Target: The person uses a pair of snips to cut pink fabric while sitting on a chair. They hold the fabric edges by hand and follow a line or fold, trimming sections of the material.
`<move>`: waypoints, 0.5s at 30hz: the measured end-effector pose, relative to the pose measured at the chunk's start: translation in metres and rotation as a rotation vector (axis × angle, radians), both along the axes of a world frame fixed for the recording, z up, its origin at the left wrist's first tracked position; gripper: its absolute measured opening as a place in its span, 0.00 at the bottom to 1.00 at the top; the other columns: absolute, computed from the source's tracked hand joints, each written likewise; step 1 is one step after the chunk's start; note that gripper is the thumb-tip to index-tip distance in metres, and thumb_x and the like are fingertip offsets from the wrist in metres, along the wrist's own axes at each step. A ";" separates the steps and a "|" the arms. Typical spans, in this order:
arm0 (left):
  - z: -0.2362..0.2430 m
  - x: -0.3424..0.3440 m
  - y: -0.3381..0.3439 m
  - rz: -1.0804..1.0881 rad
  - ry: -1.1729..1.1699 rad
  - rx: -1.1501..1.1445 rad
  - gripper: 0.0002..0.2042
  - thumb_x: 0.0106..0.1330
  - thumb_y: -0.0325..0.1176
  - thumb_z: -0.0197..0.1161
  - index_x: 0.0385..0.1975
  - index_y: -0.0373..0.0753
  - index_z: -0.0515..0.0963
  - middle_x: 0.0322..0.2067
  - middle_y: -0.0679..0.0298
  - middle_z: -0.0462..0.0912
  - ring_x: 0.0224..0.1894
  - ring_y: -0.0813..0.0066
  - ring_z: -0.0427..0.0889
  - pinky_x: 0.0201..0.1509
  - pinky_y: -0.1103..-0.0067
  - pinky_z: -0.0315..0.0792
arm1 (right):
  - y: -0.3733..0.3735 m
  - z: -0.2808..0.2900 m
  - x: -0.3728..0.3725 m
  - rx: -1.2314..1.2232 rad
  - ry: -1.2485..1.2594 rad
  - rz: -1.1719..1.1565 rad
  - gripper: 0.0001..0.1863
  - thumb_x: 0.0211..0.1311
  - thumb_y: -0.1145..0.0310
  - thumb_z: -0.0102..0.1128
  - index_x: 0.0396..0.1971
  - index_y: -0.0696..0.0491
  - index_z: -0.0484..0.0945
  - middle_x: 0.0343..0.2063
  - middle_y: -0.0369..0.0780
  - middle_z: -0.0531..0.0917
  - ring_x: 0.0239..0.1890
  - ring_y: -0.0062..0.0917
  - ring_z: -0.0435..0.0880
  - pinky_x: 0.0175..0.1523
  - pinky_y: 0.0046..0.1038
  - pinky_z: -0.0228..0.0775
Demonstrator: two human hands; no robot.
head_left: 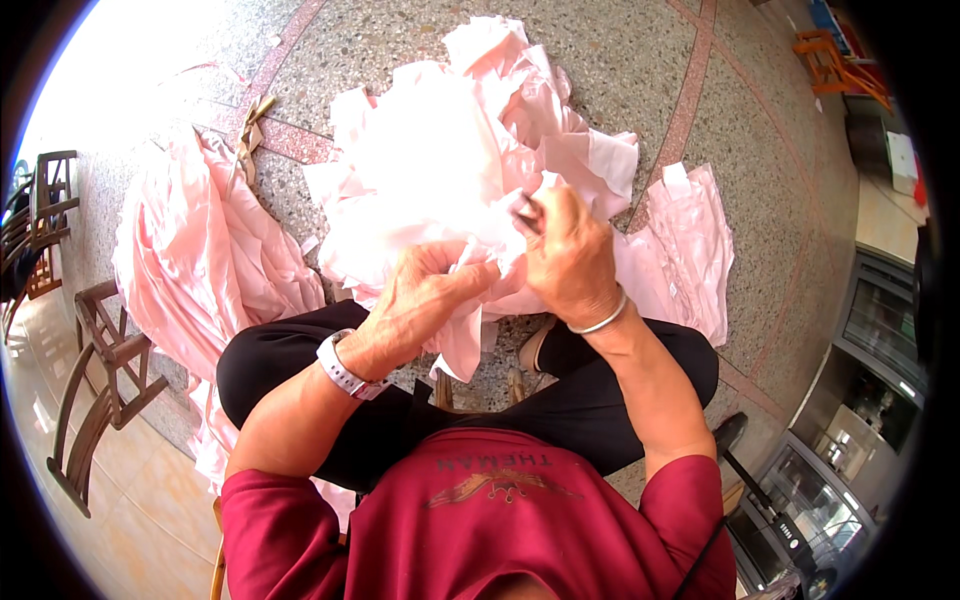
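Note:
A large heap of pale pink cloth (420,150) lies on the floor in front of me, its top bleached by bright light. My left hand (430,287) pinches an edge of this cloth between thumb and fingers above my lap. Close beside it, my right hand (568,245) is closed around a small dark tool (526,212), whose kind I cannot make out. Its tip is against the cloth, and a fold of cloth shows by the fingers. A loose flap of cloth hangs down between my knees.
Another pink cloth pile (200,250) drapes at the left, with a tan strip (250,135) near it. Flat pink pieces (685,250) lie at the right. A dark wooden chair (110,365) stands left; a glass-fronted cabinet (880,320) and a black stand (765,490) are right.

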State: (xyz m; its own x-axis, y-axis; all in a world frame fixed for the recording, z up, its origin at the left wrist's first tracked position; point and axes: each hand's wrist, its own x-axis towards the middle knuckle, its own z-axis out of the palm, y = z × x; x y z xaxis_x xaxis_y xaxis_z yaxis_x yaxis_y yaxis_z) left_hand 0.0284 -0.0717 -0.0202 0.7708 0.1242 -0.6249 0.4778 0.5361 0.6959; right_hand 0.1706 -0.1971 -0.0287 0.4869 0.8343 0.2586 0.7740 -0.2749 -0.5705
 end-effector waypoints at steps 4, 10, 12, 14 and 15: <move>0.006 0.001 0.002 0.028 0.025 -0.057 0.08 0.68 0.34 0.60 0.35 0.36 0.80 0.26 0.71 0.81 0.24 0.87 0.78 0.26 0.87 0.70 | -0.002 0.002 0.023 0.138 0.089 -0.225 0.06 0.64 0.73 0.59 0.32 0.58 0.71 0.23 0.39 0.76 0.23 0.28 0.76 0.30 0.29 0.68; 0.006 0.001 0.005 0.136 -0.024 -0.038 0.06 0.67 0.31 0.59 0.38 0.36 0.79 0.29 0.70 0.81 0.26 0.86 0.79 0.28 0.86 0.72 | -0.015 0.048 0.032 0.164 0.829 -0.185 0.06 0.63 0.74 0.62 0.29 0.60 0.75 0.21 0.39 0.79 0.27 0.21 0.80 0.34 0.26 0.72; 0.001 0.003 0.004 0.173 -0.019 -0.042 0.06 0.67 0.30 0.58 0.39 0.36 0.79 0.30 0.70 0.81 0.28 0.85 0.79 0.31 0.86 0.73 | -0.020 0.057 0.038 -0.071 1.089 0.578 0.04 0.63 0.75 0.62 0.29 0.59 0.80 0.22 0.35 0.79 0.25 0.17 0.77 0.31 0.20 0.68; -0.002 0.004 0.004 0.209 -0.014 -0.044 0.07 0.67 0.29 0.58 0.40 0.35 0.79 0.31 0.69 0.81 0.31 0.85 0.80 0.33 0.86 0.74 | -0.019 0.065 0.035 -0.313 1.196 0.794 0.06 0.62 0.73 0.64 0.27 0.59 0.82 0.24 0.37 0.81 0.26 0.19 0.79 0.34 0.20 0.71; -0.004 0.003 0.005 0.219 -0.037 -0.039 0.07 0.67 0.28 0.57 0.41 0.35 0.79 0.32 0.69 0.82 0.32 0.84 0.80 0.35 0.85 0.75 | -0.021 0.063 0.037 -0.439 1.219 0.780 0.04 0.62 0.73 0.64 0.31 0.59 0.82 0.28 0.38 0.83 0.34 0.19 0.81 0.41 0.22 0.73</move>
